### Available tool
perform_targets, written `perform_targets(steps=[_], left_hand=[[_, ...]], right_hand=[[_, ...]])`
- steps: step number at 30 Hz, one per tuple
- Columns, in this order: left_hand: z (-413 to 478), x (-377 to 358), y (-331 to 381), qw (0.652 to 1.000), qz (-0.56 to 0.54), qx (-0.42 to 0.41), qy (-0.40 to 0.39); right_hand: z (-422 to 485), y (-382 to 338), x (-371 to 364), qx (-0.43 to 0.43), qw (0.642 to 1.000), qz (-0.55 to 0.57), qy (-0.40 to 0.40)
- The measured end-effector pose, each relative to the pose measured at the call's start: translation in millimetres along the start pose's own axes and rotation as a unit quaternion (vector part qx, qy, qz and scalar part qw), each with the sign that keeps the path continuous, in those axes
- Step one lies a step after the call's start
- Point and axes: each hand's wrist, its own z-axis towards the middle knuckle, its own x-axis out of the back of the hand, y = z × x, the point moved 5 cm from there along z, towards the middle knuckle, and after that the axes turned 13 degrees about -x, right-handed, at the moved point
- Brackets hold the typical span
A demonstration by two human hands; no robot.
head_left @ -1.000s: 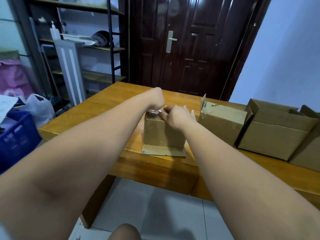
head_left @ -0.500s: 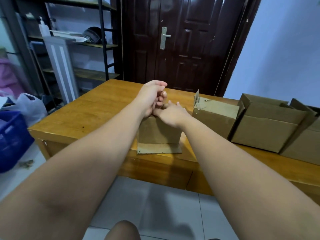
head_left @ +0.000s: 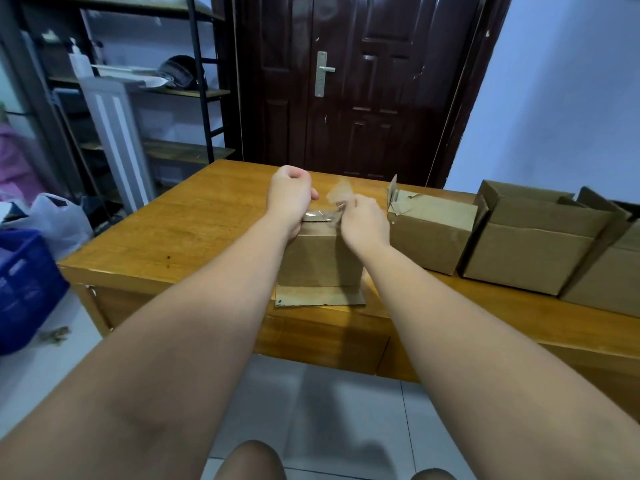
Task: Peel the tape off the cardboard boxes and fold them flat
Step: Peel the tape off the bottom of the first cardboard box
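Cardboard, plain brown, is the stuff of the job: a small box (head_left: 318,258) stands upright near the front edge of a wooden table (head_left: 194,230), with one loose flap (head_left: 320,296) lying flat on the tabletop on the person's side.

From the head camera (the only view), both bare forearms reach forward to the top of that box. The left hand (head_left: 291,199) sits at the upper left corner, fingers curled over the edge and gripping the cardboard. The right hand (head_left: 363,220) is at the upper right corner, its fingertips pinching a strip of clear tape (head_left: 341,194). The free end of the strip stands up above the box between the two hands, while a wrinkled length of it lies along the top edge.

Just to the right of the small box stands a second box (head_left: 433,233), its top ragged with a torn flap sticking up at the near corner. Touching that one is a third box (head_left: 533,251) with its top flaps open, and a fourth box (head_left: 616,268) runs off the right side of the picture (only part of it shows).

Behind the table is a dark wooden door (head_left: 346,81) with a pale lever handle, and a metal shelf rack (head_left: 201,91) stands to the left. On the tiled floor at the left are a blue crate (head_left: 24,282) and a white plastic bag (head_left: 55,220). The person's knees (head_left: 249,459) show at the bottom.
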Motion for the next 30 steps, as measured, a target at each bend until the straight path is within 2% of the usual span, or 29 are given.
perform_targets(steps=[2, 4, 7, 9, 11, 14, 18, 19, 21, 23, 24, 25, 26, 27, 28, 29, 30], left_hand=[[-0.4, -7.2, 1.8, 0.993, 0.087, -0.038, -0.066], [-3.3, -15.1, 6.0, 0.966, 0.206, -0.087, -0.130], [-12.6, -31.4, 12.1, 0.900, 0.346, -0.145, -0.221], [-16.4, -37.8, 12.0, 0.871, 0.397, -0.158, -0.244], [-19.0, -40.1, 11.7, 0.851, 0.428, -0.164, -0.257], [-20.9, -40.3, 12.8, 0.837, 0.442, -0.166, -0.279], [-24.8, -41.5, 16.7, 0.821, 0.459, -0.179, -0.289], [-25.0, -41.8, 17.1, 0.822, 0.457, -0.181, -0.287], [-24.4, -41.7, 17.7, 0.829, 0.448, -0.180, -0.282], [-23.9, -41.6, 16.5, 0.835, 0.442, -0.175, -0.279], [-23.6, -41.5, 15.4, 0.834, 0.444, -0.172, -0.278], [-23.3, -41.9, 13.8, 0.832, 0.448, -0.170, -0.279], [-22.9, -42.1, 12.1, 0.830, 0.453, -0.168, -0.279], [-22.5, -42.5, 11.1, 0.828, 0.456, -0.167, -0.280], [-22.1, -43.1, 10.3, 0.825, 0.460, -0.168, -0.282], [-22.2, -43.7, 10.2, 0.820, 0.465, -0.172, -0.287], [-22.8, -44.8, 10.0, 0.814, 0.470, -0.174, -0.294]], right_hand=[[3.5, 10.8, 4.5, -0.026, 0.994, 0.106, 0.009], [4.9, 20.5, 11.7, -0.053, 0.978, 0.199, 0.018], [0.6, 32.7, 20.8, -0.089, 0.973, 0.199, 0.073], [-3.7, 41.3, 20.1, -0.135, 0.960, 0.227, 0.090], [-6.5, 50.5, 18.0, -0.200, 0.923, 0.318, 0.082], [-11.1, 60.0, 11.5, -0.292, 0.848, 0.438, 0.051], [-7.5, 57.6, 0.5, -0.364, 0.715, 0.596, -0.036], [-5.3, 56.8, 1.6, -0.362, 0.700, 0.613, -0.055], [-1.7, 58.1, 10.7, -0.344, 0.693, 0.630, -0.070], [-2.3, 65.1, 24.5, -0.316, 0.683, 0.655, -0.063], [-3.9, 69.8, 31.0, -0.315, 0.664, 0.676, -0.049], [-6.6, 78.6, 36.7, -0.315, 0.621, 0.717, -0.026], [-2.2, 89.4, 41.2, -0.305, 0.599, 0.740, 0.005], [0.3, 106.5, 45.7, -0.311, 0.583, 0.746, 0.077], [-2.0, 122.9, 54.2, -0.320, 0.631, 0.694, 0.132], [-6.7, 129.2, 61.0, -0.329, 0.709, 0.606, 0.149], [-7.9, 139.8, 61.5, -0.327, 0.768, 0.529, 0.150]])
